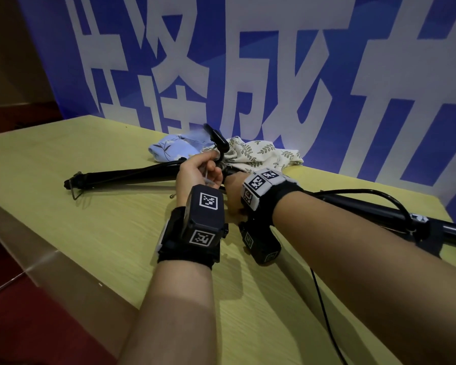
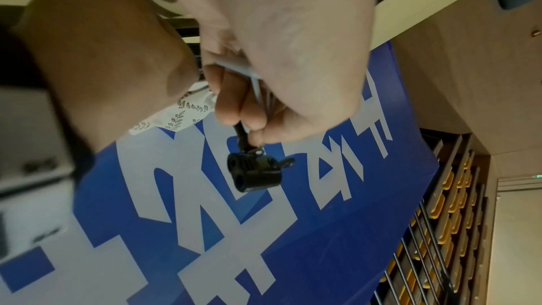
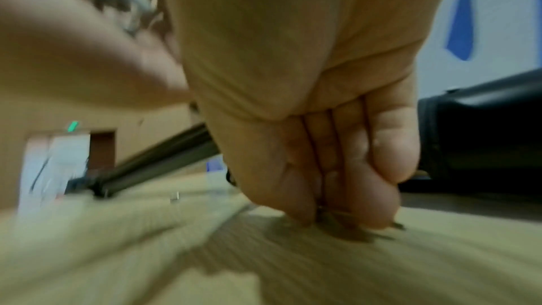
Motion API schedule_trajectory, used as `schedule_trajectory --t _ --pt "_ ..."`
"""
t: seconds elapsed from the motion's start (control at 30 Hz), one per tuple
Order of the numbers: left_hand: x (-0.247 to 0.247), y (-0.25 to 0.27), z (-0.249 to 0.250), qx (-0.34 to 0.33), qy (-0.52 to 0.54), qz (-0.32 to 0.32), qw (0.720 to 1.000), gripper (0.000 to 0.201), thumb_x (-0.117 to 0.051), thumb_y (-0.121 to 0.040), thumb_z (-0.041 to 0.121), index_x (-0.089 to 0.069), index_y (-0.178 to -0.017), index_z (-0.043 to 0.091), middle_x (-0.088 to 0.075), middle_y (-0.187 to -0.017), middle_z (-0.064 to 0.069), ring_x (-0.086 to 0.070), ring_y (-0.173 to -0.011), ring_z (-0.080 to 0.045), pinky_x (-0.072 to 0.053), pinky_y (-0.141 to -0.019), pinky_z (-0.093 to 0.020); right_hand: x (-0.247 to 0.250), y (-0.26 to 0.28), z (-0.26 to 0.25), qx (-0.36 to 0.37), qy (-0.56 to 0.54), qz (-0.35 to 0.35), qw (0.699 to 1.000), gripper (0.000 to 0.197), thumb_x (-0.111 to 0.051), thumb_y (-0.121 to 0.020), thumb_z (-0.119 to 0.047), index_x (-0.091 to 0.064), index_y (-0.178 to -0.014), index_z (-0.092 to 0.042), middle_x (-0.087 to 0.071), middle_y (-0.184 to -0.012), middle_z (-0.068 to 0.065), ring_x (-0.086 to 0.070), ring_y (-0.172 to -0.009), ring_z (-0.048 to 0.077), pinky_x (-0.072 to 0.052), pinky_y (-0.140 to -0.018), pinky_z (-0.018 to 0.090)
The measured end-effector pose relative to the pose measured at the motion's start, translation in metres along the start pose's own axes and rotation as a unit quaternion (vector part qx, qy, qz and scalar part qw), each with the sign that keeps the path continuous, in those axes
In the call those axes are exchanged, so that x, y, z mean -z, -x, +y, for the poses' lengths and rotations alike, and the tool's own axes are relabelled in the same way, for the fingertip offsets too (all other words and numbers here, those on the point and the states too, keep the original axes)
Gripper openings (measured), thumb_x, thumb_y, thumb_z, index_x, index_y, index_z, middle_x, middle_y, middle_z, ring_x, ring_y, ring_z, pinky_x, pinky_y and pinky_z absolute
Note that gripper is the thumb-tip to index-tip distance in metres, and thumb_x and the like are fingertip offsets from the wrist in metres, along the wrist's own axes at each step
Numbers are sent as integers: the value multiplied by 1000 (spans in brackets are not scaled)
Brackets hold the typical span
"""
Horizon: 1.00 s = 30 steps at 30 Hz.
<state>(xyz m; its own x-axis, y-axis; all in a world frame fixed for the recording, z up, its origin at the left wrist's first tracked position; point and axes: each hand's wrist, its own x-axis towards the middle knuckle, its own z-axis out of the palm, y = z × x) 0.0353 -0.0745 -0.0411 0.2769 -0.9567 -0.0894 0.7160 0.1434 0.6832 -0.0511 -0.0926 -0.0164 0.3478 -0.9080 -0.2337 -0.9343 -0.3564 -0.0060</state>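
Note:
A long black tube point(image 1: 132, 177) lies across the yellow table point(image 1: 77, 233), with a wire foot at its left end. My left hand point(image 1: 198, 169) is raised above it and grips a thin black hose and a white plastic strip point(image 2: 255, 80). A black two-hole nozzle head point(image 2: 253, 171) sticks out beyond the fingers point(image 1: 217, 138). My right hand point(image 1: 234, 191) is just to the right, low on the table. Its fingers point(image 3: 337, 182) are curled, with the tips on the tabletop. A small dark bit shows under them, and I cannot tell whether it is pinched.
A blue patterned cloth point(image 1: 169, 148) and a cream leaf-print cloth point(image 1: 263, 154) lie behind the hands, against a blue and white banner point(image 1: 248, 61). The tube's thicker part point(image 1: 379, 209) runs off to the right with a black cable point(image 1: 324, 312). A small metal piece point(image 1: 172, 196) lies near the left hand.

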Motion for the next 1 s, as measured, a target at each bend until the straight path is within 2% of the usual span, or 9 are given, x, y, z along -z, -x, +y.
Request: schedule_trajectory --t 0.07,0.13,0.33,0.4,0.5,0.6,0.7,0.87,1.0 --pt "-2 0 -2 4 -23 -23 999 8 -62 -84 9 -65 -77 9 -51 -50 5 -51 -45 -8 -47 -60 -23 1 6 10 -22 -46 1 999 15 -65 -79 -15 -60 -92 -9 -63 -84 5 -60 -72 21 -51 -60 29" --pt "-5 0 -5 0 -69 -55 996 7 -64 -87 11 -68 -81 11 -58 -57 4 -56 -49 -8 -52 -58 -25 4 14 25 -43 -174 25 983 12 -67 -69 -15 -66 -79 -9 -71 -76 7 -68 -67 22 -59 -68 33" --pt "-6 5 -26 4 -288 -130 949 18 -67 -88 21 -73 -103 15 -69 -73 5 -55 -57 -5 -45 -54 -17 14 63 84 -89 -450 157 875 13 -63 -80 -8 -70 -84 3 -72 -75 14 -70 -70 23 -58 -76 37" --pt "-8 8 -32 5 -374 -155 915 15 -67 -87 23 -74 -100 19 -71 -75 9 -53 -51 0 -38 -47 -15 8 78 93 -74 -532 171 826 13 -62 -82 -2 -69 -88 8 -68 -74 17 -66 -61 20 -58 -67 30" --pt "-15 9 -40 98 -336 -182 919 13 -66 -85 11 -76 -78 14 -69 -69 0 -47 -41 -3 -35 -39 -14 -1 92 95 -42 -608 160 777 7 -62 -86 1 -67 -85 5 -64 -68 14 -64 -53 15 -55 -55 23" --pt "-18 7 -47 160 -278 -172 931 24 -64 -83 6 -75 -63 13 -59 -61 -1 -47 -39 -6 -37 -36 -14 -3 92 97 -12 -613 149 776 7 -60 -88 0 -64 -82 2 -65 -68 13 -65 -52 14 -54 -51 20" --pt "-17 10 -50 156 -337 -149 916 20 -65 -84 10 -71 -66 17 -62 -56 3 -55 -43 -6 -42 -47 -20 0 93 102 0 -593 132 794 9 -60 -89 0 -64 -82 4 -66 -68 12 -64 -54 16 -53 -55 23" --pt "-25 21 -48 200 -311 -174 913 23 -52 -94 8 -60 -73 5 -56 -48 -1 -49 -35 -5 -38 -35 -13 1 95 104 37 -583 113 804 9 -58 -90 0 -64 -85 4 -67 -70 13 -65 -54 14 -53 -51 19" --pt "-26 24 -46 246 -296 -186 904 37 -47 -97 10 -64 -64 2 -58 -51 -5 -49 -35 -7 -41 -34 -12 -1 93 106 47 -556 83 826 9 -60 -89 -1 -66 -83 0 -69 -71 13 -67 -58 16 -56 -63 24"
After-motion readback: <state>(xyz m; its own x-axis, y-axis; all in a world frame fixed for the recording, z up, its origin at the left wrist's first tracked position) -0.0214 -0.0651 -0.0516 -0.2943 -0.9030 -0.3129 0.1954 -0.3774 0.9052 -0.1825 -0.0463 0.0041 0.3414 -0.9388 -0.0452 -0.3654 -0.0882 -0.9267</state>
